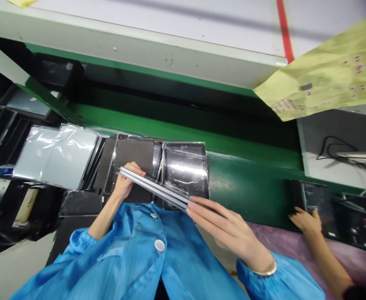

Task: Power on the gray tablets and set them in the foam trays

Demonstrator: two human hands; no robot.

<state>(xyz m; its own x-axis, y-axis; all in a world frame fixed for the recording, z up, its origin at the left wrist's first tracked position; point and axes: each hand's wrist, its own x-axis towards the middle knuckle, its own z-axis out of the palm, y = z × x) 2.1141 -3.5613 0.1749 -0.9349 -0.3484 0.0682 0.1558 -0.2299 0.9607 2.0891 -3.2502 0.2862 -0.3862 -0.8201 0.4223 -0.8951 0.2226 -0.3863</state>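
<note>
Both my hands hold a thin stack of flat grey tablet-like panels (153, 187), seen edge-on and tilted. My left hand (124, 183) grips the stack's left end, fingers curled over its top edge. My right hand (223, 227) holds the right end, fingers stretched along the underside. Just behind the stack, dark glossy panels (186, 168) stand in a row against the green conveyor frame (239, 175). I wear a blue coat with white buttons.
Silver panels in clear bags (58, 154) lean at the left beside black trays. Another person's hand (306, 221) touches a dark panel at the right, on a purple surface. A yellow sheet (327, 75) hangs overhead at upper right; a cable lies on a white shelf.
</note>
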